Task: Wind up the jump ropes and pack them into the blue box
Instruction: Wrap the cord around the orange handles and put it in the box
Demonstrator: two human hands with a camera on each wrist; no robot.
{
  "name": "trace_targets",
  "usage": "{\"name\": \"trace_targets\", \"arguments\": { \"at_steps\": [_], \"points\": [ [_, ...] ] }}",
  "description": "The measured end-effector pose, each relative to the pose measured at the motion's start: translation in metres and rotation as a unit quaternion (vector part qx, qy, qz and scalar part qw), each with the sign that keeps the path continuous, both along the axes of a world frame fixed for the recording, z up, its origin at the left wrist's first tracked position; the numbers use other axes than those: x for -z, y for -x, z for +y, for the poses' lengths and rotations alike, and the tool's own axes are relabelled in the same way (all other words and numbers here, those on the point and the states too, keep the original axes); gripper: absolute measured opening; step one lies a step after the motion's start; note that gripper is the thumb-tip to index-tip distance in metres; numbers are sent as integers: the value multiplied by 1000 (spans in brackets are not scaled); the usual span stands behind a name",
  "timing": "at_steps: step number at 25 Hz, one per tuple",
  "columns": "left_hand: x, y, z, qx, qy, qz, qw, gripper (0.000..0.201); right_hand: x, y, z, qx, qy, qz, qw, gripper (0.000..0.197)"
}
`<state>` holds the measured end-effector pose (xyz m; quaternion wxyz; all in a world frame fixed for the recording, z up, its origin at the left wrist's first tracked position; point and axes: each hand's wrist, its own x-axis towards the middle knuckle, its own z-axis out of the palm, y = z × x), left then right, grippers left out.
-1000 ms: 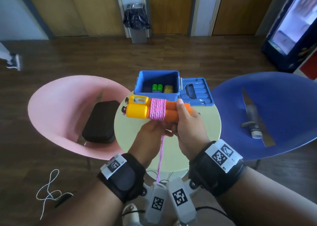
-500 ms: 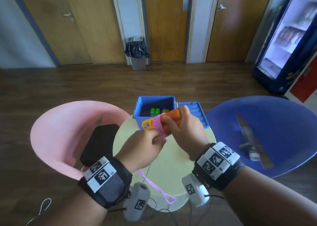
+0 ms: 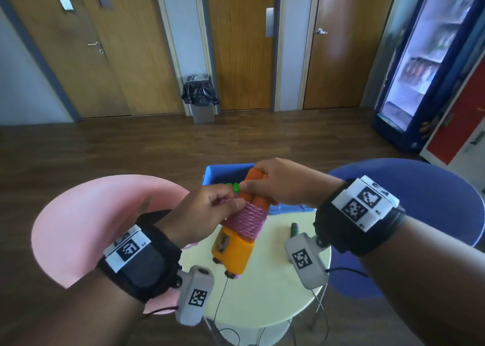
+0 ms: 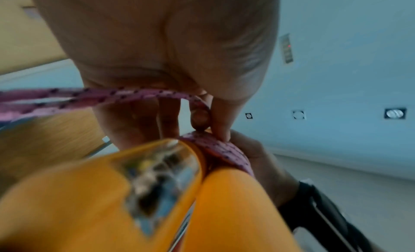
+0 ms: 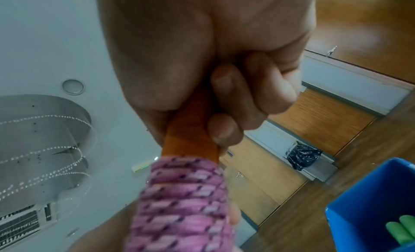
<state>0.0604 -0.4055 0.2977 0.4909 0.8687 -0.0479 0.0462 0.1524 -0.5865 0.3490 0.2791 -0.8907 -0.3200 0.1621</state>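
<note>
A jump rope's two orange-and-yellow handles (image 3: 233,251) are held together above the round table, tilted with their yellow ends toward me. Pink rope (image 3: 246,221) is wound tightly round their middle. My right hand (image 3: 278,185) grips the orange ends (image 5: 191,131) of the handles. My left hand (image 3: 210,209) pinches the loose pink rope (image 4: 101,96) beside the coil (image 5: 184,202). The blue box (image 3: 210,175) stands open behind the hands, with green handles (image 5: 402,229) of another rope inside it.
The pale yellow round table (image 3: 262,293) sits between a pink chair (image 3: 86,222) on the left and a blue chair (image 3: 425,201) on the right. A small dark and green object (image 3: 295,228) lies on the table. A bin (image 3: 200,98) and a drinks fridge (image 3: 420,70) stand farther back.
The handles have swung from lying across to pointing their yellow ends toward me. The loose rope tail that hung below the table edge is no longer seen there. My view has tilted upward.
</note>
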Motion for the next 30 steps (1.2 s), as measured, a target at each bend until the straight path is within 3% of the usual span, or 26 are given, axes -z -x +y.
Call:
{"name": "trace_targets", "arguments": {
  "at_steps": [8, 10, 15, 21, 26, 30],
  "points": [
    [-1, -25, 71, 48, 131, 46, 989, 27, 10, -23, 63, -2, -102, 142, 985, 36],
    [-4, -32, 92, 71, 145, 61, 985, 22, 8, -31, 81, 10, -69, 108, 992, 37],
    [-20, -47, 135, 145, 130, 82, 977, 37, -4, -49, 119, 69, 26, 1, 997, 38],
    [-22, -62, 168, 272, 148, 126, 942, 27, 3, -56, 148, 105, 87, -25, 990, 43],
    [-27, -61, 179, 250, 140, 138, 948, 32, -5, -45, 150, 69, 64, -7, 995, 35],
    [-21, -64, 180, 208, 127, 94, 965, 21, -11, -37, 145, 35, 23, 13, 999, 30]
  ]
}}
